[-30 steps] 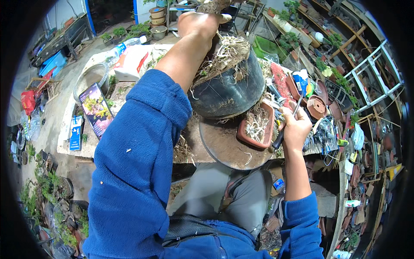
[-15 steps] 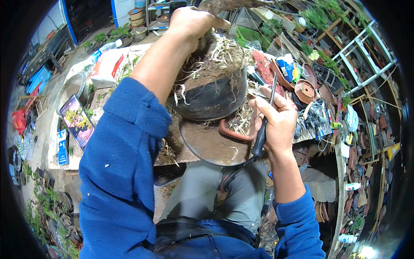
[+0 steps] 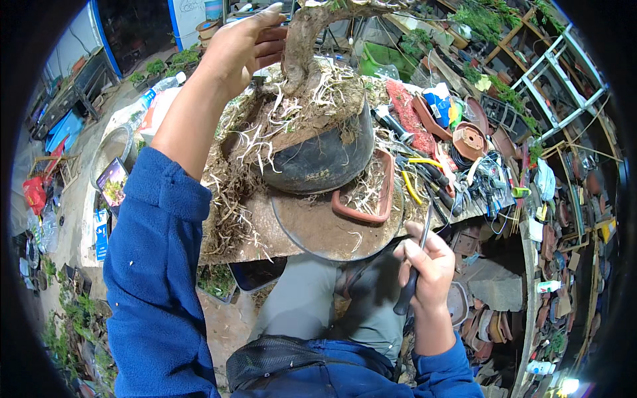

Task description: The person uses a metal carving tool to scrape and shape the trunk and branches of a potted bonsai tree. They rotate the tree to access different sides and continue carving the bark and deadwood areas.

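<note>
A tool [image 3: 407, 290] is gripped by the right hand's [image 3: 431, 268] fingers. The left hand [image 3: 240, 52], fingers slightly spread, is held beside the trunk [image 3: 302, 53]. Pale roots [image 3: 332, 87] are bared below.

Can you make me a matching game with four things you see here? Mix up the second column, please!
Things:
1. Black-handled tool
2. Big rounded container
3. Tree trunk
4. Small rectangular pot

Places and colours:
A. Beside the person's left hand
B. Reddish-brown, with pale root bits inside
C. Black, just below the big clump of roots
D. Held in the person's right hand

Right pairs: 1-D, 2-C, 3-A, 4-B
</note>
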Demonstrator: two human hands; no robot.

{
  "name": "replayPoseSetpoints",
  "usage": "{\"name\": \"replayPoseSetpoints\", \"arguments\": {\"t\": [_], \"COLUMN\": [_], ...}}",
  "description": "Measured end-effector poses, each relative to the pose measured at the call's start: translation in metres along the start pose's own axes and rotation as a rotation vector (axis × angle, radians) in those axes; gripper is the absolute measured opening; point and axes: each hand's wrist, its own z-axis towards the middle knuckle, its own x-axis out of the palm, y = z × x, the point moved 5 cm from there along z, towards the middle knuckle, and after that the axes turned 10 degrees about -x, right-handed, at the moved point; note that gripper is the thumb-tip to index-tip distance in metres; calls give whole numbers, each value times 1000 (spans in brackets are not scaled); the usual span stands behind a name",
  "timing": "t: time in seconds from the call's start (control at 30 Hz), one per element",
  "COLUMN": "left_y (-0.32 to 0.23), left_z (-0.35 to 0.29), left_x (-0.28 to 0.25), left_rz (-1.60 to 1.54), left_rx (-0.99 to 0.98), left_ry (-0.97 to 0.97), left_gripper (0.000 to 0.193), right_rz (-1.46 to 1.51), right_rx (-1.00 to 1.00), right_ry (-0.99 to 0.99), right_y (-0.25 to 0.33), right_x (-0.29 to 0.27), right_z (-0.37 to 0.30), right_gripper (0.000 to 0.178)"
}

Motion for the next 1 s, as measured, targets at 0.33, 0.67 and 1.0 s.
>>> {"name": "replayPoseSetpoints", "arguments": {"t": [0.33, 0.67, 1.0], "left_y": [4, -7, 6], "left_z": [-5, 0, 6], "left_x": [21, 45, 45], "left_rz": [243, 357, 454], "left_rx": [138, 114, -80], "left_ry": [-33, 37, -145], "left_gripper": [54, 33, 32], "right_rz": [-281, -852, -536], "right_rx": [108, -435, 7], "right_ry": [58, 38, 129], "right_y": [-54, -119, -147], "right_x": [-41, -97, -129], "right_z": [-85, -114, -148], "right_gripper": [35, 21, 21]}}
